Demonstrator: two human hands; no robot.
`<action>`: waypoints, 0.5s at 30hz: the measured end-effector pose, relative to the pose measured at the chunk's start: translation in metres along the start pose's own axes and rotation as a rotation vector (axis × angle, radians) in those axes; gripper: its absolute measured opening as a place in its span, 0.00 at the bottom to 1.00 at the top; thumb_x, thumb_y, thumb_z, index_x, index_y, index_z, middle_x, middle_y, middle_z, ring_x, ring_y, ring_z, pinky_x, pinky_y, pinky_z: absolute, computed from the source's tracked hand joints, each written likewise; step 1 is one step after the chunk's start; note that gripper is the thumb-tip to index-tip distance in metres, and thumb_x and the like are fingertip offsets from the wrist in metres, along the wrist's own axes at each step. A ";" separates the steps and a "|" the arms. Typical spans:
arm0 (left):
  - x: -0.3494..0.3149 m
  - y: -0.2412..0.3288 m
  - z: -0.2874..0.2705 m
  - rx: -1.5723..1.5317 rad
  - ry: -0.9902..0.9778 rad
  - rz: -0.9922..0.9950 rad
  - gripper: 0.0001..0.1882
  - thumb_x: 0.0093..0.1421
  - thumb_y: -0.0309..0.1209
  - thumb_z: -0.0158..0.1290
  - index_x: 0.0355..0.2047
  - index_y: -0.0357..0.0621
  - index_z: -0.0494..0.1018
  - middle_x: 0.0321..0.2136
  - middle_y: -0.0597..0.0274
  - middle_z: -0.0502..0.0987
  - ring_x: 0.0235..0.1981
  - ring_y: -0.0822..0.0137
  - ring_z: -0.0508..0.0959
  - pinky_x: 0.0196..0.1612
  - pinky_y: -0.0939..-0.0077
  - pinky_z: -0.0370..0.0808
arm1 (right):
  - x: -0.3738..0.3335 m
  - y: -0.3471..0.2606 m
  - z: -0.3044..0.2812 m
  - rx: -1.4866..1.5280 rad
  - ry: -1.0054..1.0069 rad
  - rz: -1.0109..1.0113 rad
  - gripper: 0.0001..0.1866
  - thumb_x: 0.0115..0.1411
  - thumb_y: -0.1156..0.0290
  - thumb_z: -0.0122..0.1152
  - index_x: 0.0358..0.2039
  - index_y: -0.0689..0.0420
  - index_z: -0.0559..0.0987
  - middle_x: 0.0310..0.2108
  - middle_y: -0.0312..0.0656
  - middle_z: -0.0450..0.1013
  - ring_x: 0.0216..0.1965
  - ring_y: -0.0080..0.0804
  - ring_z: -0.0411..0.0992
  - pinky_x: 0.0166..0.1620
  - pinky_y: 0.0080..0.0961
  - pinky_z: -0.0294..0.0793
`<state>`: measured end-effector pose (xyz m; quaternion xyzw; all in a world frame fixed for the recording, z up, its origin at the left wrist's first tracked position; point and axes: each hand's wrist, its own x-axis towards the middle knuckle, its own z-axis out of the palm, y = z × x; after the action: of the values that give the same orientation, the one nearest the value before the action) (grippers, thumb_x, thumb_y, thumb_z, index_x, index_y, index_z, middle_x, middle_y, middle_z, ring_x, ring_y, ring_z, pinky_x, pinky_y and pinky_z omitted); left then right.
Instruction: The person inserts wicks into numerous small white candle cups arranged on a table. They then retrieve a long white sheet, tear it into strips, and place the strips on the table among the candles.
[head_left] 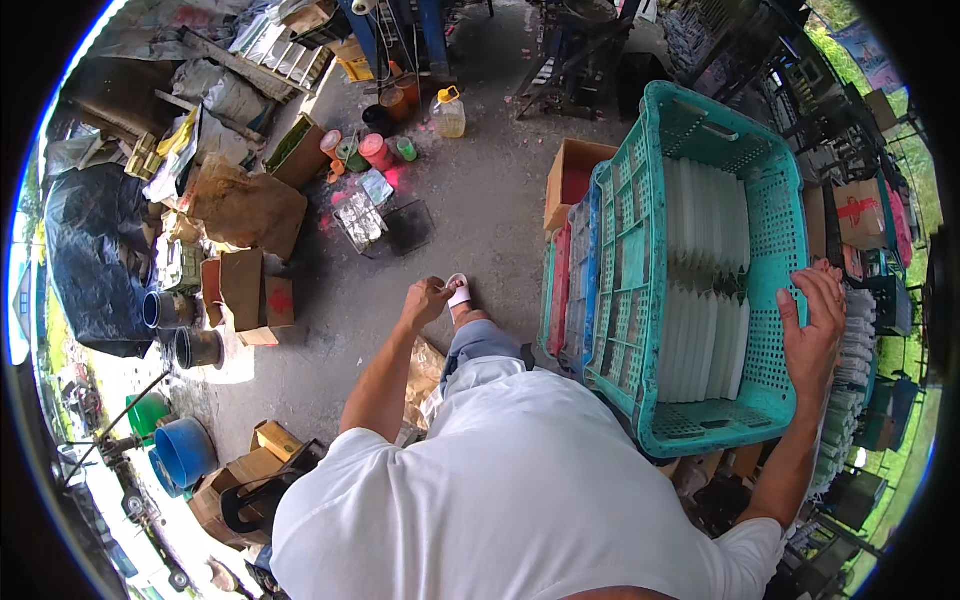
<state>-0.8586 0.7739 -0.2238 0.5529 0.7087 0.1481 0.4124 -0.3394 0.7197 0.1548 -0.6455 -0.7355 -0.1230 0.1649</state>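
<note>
A turquoise plastic crate (620, 250) stands to my right, with two rows of thin white translucent sheets or plates (700, 345) packed upright inside. My right hand (815, 320) is at the crate's right rim, thumb apart and fingers stretched out; whether it bears on the rim is hard to tell. Past that rim, close to the hand, runs a row of stacked whitish pieces (858, 340). My left hand (428, 303) hangs in front of my body above the floor, away from the crate. Its fingers are curled together, and anything inside them is too small to make out.
Blue (580, 280) and red crates sit beside or below the turquoise one, near an open cardboard box (575, 180). Paint pots (376, 152) and a yellow-capped jug (449, 112) stand on the floor ahead. Cartons (245, 290), black buckets and a blue tub (185, 450) line the left.
</note>
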 end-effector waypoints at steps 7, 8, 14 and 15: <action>0.096 0.070 -0.051 -0.096 -0.109 0.322 0.21 0.62 0.42 0.61 0.46 0.36 0.80 0.38 0.44 0.84 0.41 0.49 0.85 0.45 0.62 0.80 | 0.124 -0.086 0.027 0.247 -0.243 0.087 0.16 0.57 0.67 0.73 0.39 0.65 0.82 0.42 0.48 0.79 0.48 0.45 0.76 0.51 0.36 0.74; 0.102 0.100 -0.068 -0.153 -0.171 0.372 0.22 0.62 0.42 0.62 0.47 0.35 0.79 0.39 0.45 0.84 0.41 0.51 0.85 0.45 0.62 0.80 | 0.139 -0.100 0.034 0.279 -0.257 0.087 0.16 0.57 0.67 0.73 0.39 0.65 0.82 0.41 0.48 0.79 0.47 0.44 0.76 0.50 0.36 0.74; 0.166 0.215 -0.137 -0.205 -0.383 0.594 0.22 0.63 0.41 0.63 0.49 0.36 0.78 0.43 0.48 0.82 0.45 0.57 0.83 0.48 0.64 0.80 | 0.192 -0.158 0.099 0.658 -0.217 0.189 0.16 0.56 0.67 0.75 0.37 0.66 0.82 0.37 0.47 0.81 0.40 0.42 0.78 0.46 0.34 0.77; 0.180 0.231 -0.144 -0.211 -0.426 0.594 0.22 0.63 0.41 0.63 0.49 0.36 0.78 0.43 0.48 0.82 0.45 0.57 0.83 0.48 0.64 0.80 | 0.193 -0.166 0.114 0.770 -0.189 0.252 0.16 0.56 0.67 0.75 0.37 0.66 0.82 0.37 0.47 0.81 0.40 0.41 0.78 0.46 0.33 0.77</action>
<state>-0.8226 1.0519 -0.0571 0.7071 0.3967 0.2153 0.5444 -0.5345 0.9170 0.1333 -0.6301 -0.6548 0.2420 0.3400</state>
